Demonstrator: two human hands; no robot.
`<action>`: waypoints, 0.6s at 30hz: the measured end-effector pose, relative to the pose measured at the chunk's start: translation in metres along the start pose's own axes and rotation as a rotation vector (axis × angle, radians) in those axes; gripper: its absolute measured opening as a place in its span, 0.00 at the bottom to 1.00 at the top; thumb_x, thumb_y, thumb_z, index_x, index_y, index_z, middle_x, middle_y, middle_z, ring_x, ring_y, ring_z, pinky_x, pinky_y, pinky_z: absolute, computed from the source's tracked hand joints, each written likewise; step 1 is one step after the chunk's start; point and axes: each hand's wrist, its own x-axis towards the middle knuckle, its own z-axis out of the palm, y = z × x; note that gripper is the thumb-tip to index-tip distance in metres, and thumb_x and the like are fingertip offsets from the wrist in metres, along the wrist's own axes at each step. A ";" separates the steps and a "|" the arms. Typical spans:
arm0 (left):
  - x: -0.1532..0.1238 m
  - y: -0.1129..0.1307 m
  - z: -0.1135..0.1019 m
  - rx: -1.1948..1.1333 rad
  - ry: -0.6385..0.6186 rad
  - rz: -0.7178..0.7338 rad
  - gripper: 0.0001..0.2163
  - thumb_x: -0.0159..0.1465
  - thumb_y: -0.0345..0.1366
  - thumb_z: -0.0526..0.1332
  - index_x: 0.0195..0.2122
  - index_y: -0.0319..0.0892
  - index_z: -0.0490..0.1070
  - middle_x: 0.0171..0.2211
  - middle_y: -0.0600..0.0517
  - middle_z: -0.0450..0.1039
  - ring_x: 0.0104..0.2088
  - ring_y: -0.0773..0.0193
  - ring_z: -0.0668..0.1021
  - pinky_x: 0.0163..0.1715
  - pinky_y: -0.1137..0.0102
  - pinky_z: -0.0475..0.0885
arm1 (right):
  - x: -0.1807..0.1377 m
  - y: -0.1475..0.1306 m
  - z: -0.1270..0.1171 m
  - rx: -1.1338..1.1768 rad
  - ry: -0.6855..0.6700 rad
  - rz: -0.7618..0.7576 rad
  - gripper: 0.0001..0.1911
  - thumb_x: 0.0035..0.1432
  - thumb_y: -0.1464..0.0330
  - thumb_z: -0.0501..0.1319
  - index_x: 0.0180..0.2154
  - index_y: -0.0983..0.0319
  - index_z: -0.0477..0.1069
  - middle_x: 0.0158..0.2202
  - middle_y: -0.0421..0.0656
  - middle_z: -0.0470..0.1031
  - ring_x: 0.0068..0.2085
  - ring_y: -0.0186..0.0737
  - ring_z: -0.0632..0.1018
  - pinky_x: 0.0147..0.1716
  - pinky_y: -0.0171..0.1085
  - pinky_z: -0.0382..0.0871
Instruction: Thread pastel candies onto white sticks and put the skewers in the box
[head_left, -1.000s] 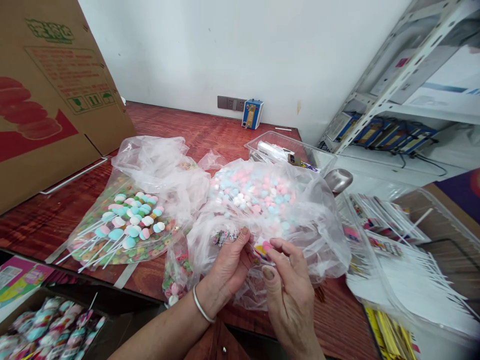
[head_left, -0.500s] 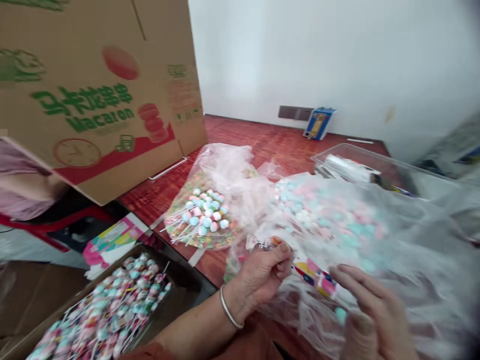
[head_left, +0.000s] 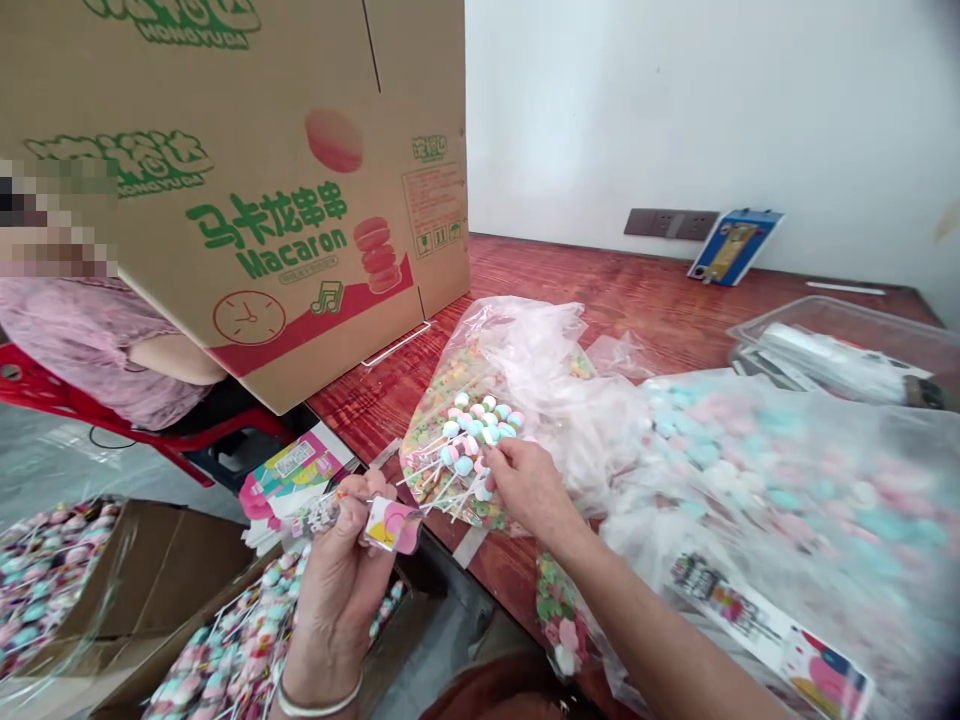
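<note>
Two hands work at the near edge of the red wooden table (head_left: 600, 290). The left hand (head_left: 337, 580), low and near, pinches a small pink-and-yellow packet (head_left: 391, 524) between thumb and fingertips; the packet juts right from the grip, above an open box of wrapped candy (head_left: 225, 650). The right hand (head_left: 525, 485) reaches farther in, its fingers closed on the white stick ends of the pastel lollipops (head_left: 476, 430), whose heads lie just far-left of the grip on a clear bag (head_left: 517, 340). A big bag of pastel sweets (head_left: 787, 480) lies right; a Macaron carton (head_left: 247, 200) stands far left.
</note>
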 end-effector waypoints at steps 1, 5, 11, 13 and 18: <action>0.002 0.000 -0.004 0.001 0.023 -0.002 0.17 0.45 0.37 0.77 0.27 0.39 0.71 0.25 0.56 0.66 0.21 0.73 0.68 0.21 0.78 0.70 | 0.000 0.007 0.002 0.016 -0.005 0.038 0.19 0.59 0.62 0.59 0.18 0.59 0.68 0.12 0.36 0.68 0.12 0.30 0.65 0.14 0.31 0.54; 0.015 -0.007 -0.011 -0.027 0.049 -0.062 0.17 0.44 0.34 0.78 0.28 0.37 0.71 0.25 0.56 0.67 0.18 0.78 0.62 0.16 0.81 0.65 | -0.006 0.028 0.020 0.135 -0.023 0.198 0.19 0.59 0.55 0.59 0.21 0.59 0.67 0.14 0.39 0.72 0.11 0.32 0.66 0.09 0.31 0.53; 0.027 -0.025 0.002 -0.095 0.097 -0.121 0.12 0.52 0.31 0.73 0.29 0.37 0.69 0.23 0.59 0.62 0.17 0.80 0.61 0.14 0.84 0.59 | -0.008 0.031 0.044 0.400 0.090 0.256 0.13 0.56 0.57 0.58 0.26 0.59 0.64 0.21 0.38 0.73 0.17 0.33 0.71 0.16 0.32 0.67; 0.026 -0.031 0.008 -0.144 0.149 -0.173 0.10 0.57 0.29 0.70 0.28 0.38 0.67 0.22 0.60 0.60 0.17 0.80 0.61 0.15 0.83 0.59 | -0.023 0.028 0.033 0.466 0.103 0.235 0.14 0.56 0.56 0.58 0.30 0.59 0.65 0.23 0.37 0.72 0.19 0.32 0.71 0.18 0.32 0.68; 0.020 -0.057 0.033 -0.281 0.142 -0.413 0.07 0.62 0.27 0.65 0.30 0.38 0.67 0.21 0.59 0.60 0.18 0.77 0.63 0.15 0.81 0.58 | -0.099 0.034 -0.047 0.331 0.098 0.041 0.16 0.61 0.53 0.59 0.40 0.59 0.71 0.21 0.34 0.65 0.20 0.32 0.68 0.21 0.31 0.65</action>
